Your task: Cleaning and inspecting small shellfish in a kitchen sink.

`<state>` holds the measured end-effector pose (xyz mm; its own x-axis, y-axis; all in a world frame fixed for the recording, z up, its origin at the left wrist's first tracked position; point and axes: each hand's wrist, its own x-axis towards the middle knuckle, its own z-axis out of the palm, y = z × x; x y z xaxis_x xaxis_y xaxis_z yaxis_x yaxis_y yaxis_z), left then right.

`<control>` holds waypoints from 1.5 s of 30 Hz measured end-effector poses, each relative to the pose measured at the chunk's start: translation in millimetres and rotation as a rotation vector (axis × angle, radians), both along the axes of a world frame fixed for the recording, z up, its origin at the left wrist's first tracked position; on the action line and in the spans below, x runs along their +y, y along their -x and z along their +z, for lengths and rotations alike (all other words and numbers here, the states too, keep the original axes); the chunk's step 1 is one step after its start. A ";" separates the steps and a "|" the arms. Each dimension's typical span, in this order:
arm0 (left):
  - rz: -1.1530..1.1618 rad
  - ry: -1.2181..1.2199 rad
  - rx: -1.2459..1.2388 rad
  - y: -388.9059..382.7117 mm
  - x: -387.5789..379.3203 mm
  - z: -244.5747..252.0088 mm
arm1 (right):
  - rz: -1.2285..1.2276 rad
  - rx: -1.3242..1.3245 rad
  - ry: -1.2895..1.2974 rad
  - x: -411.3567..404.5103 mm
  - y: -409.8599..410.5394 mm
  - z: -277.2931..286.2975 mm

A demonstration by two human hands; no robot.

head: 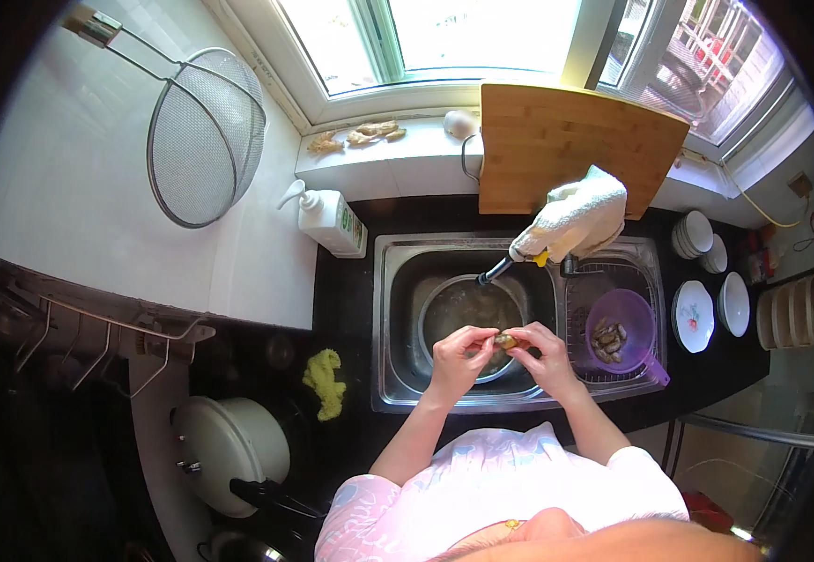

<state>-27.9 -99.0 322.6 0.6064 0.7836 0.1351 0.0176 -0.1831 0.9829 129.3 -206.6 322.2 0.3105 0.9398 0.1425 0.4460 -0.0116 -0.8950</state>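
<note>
Over the left bowl of the steel sink (387,393), both hands meet at a small brownish-green shellfish (507,341), perhaps a shrimp. My left hand (457,360) pinches one end between thumb and fingers. At the opposite end, the fingertips of my right hand (547,357) grip it too. Beneath them, a round metal basin (427,309) holds cloudy water; what lies in the water is unclear. A purple plastic colander (625,303) with a handle sits on the sink's right side. Several similar greyish-brown shellfish (608,340) lie inside it.
The faucet (497,270), wrapped in a white towel (582,211), reaches over the basin. Behind stands a wooden cutting board (568,144). A pump bottle (333,221) and yellow-green cloth (325,384) are left, near a pressure cooker (238,449). Plates (693,316) are right.
</note>
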 end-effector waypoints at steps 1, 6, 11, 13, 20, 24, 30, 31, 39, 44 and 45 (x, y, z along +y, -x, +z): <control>-0.001 0.038 -0.023 -0.6 -1.3 -0.6 | -0.029 0.040 -0.029 0.5 1.4 -1.8; -0.007 0.084 -0.044 -0.1 -5.1 2.6 | -0.091 0.150 -0.056 1.3 1.2 4.0; -0.098 -0.102 0.190 5.5 3.0 5.2 | -0.110 0.143 -0.086 0.1 -2.7 7.3; -0.046 -0.057 0.129 3.3 3.7 9.5 | -0.090 0.113 -0.082 0.9 -2.3 14.0; -0.110 -0.092 -0.008 1.7 14.4 33.8 | -0.041 -0.032 -0.093 6.1 -2.5 22.9; -0.125 -0.146 0.040 2.0 16.5 37.3 | -0.006 -0.175 -0.118 8.6 -6.8 28.6; -0.154 -0.603 0.214 3.7 17.8 48.3 | 0.091 -0.400 -0.071 15.3 -16.8 52.4; -0.158 -0.633 0.225 3.6 17.4 47.7 | 0.123 -0.453 -0.059 16.0 -19.8 57.3; -0.256 -0.760 0.337 -1.4 9.3 36.5 | 0.256 -0.580 0.090 13.9 -28.9 77.8; -0.220 -0.745 0.311 -4.5 8.2 30.9 | 0.220 -0.490 0.102 9.7 -29.4 72.6; -0.197 -0.738 0.284 -4.5 8.8 30.4 | 0.204 -0.453 0.101 9.6 -29.8 71.1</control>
